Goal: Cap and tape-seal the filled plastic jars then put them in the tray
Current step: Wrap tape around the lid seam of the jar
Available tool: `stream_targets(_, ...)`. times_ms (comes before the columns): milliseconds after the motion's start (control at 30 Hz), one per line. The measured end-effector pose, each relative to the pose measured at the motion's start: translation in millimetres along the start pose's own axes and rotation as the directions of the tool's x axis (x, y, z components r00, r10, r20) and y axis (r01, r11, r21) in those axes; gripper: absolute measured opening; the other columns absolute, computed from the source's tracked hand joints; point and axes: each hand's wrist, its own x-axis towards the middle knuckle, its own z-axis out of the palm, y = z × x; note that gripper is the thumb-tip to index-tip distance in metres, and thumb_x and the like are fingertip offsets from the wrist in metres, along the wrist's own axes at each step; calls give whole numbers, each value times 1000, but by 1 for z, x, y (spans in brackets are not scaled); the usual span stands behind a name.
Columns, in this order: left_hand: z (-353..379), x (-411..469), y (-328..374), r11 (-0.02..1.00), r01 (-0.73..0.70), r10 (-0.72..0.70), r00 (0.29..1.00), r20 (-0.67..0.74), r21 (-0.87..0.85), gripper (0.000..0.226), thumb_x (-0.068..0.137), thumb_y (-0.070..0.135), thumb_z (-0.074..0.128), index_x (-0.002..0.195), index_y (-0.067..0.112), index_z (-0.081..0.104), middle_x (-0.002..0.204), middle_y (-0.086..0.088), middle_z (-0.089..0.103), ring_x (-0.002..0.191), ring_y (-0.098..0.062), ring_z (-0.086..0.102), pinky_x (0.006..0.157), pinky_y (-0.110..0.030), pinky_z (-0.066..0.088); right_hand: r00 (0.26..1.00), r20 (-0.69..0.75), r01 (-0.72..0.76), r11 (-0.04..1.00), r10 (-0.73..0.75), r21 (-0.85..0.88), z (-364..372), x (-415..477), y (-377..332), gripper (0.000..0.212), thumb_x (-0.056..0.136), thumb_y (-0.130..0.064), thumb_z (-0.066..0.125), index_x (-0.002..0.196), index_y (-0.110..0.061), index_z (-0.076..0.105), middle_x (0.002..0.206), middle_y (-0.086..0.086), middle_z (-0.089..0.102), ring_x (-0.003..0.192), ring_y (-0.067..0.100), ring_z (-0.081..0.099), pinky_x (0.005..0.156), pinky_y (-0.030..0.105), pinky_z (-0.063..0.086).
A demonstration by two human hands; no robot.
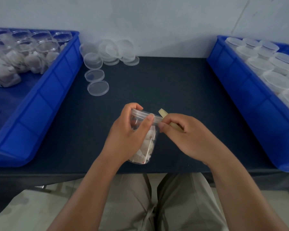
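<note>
While the left hand [127,130] curls its fingers round the filled jar [147,147], tilted at the near edge of the counter [157,80], the right hand [190,135] pinches the tape [163,113] against the lid [140,112] seam (best kept taut, turning the jar steadily).

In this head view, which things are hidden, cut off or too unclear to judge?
1. Head view: the tape is mostly covered by the right hand; its full shape is hidden.
2. Head view: the left hand covers much of the jar, so how far tape runs round the lid is unknown.
3. Head view: the left tray and right tray are cut off by the frame edges; their jar counts are unknown.
</note>
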Motion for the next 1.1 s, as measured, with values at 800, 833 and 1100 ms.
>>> stream_targets(800, -19, -6, 2, 848, 180, -83, 974, 211, -499, 69, 79, 70, 81, 138, 39, 64, 118, -3, 76, 103, -23, 77, 78, -31, 62, 962, 275, 1, 1000, -6, 18, -29, -2, 3, 47, 94, -84, 30, 124, -61, 59, 121, -38, 63, 112, -17, 55, 87, 23, 43)
stream_targets(833, -20, -7, 2, 842, 191, -90, 972, 217, -505, 75, 76, 72, 82, 140, 39, 62, 120, -4, 76, 106, -25, 77, 79, -31, 62, 960, 282, -14, 1000, 8, 19, -30, -2, 3, 49, 92, -85, 31, 125, -62, 59, 121, -37, 63, 111, -17, 55, 88, 24, 43)
stream_targets(1100, -17, -6, 6, 696, 320, -125, 936, 330, -643, 94, 63, 69, 92, 134, 13, 68, 118, -20, 73, 98, -28, 74, 76, -39, 62, 968, 248, -43, 997, 25, 68, -26, 1, -6, 61, 83, -96, 36, 123, -57, 62, 115, -30, 65, 102, -9, 58, 89, 32, 48)
